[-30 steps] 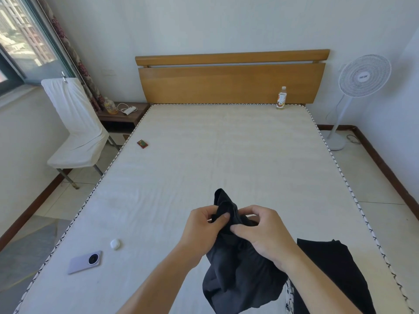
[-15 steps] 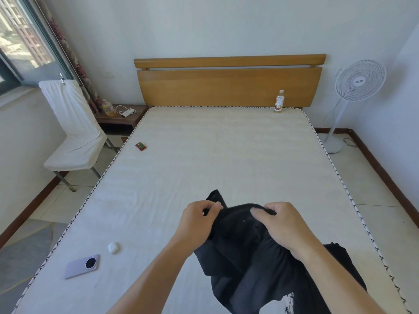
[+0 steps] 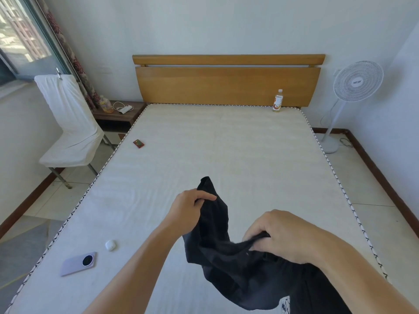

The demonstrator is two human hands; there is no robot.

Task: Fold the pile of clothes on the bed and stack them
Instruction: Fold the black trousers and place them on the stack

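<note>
A black garment [image 3: 226, 257] hangs crumpled above the near part of the white mattress [image 3: 215, 155]. My left hand [image 3: 188, 211] pinches its upper edge, a corner of cloth sticking up past my fingers. My right hand [image 3: 281, 234] grips another part of the edge lower and to the right. More black cloth with a white print [image 3: 286, 305] lies at the bottom right, partly hidden by my right forearm; whether it is a separate garment is unclear.
A lilac phone [image 3: 79, 263] and a white earbud case [image 3: 110, 244] lie near the mattress's left edge, a small red item [image 3: 138, 143] farther up. A bottle [image 3: 278, 103] stands by the wooden headboard [image 3: 226, 85]. A covered chair [image 3: 70, 130], nightstand [image 3: 118, 113] and fan [image 3: 356, 87] flank the bed.
My hands have drawn apart along the garment's edge: the right moved down and right, the left stayed up. The cloth has spread out between them.
</note>
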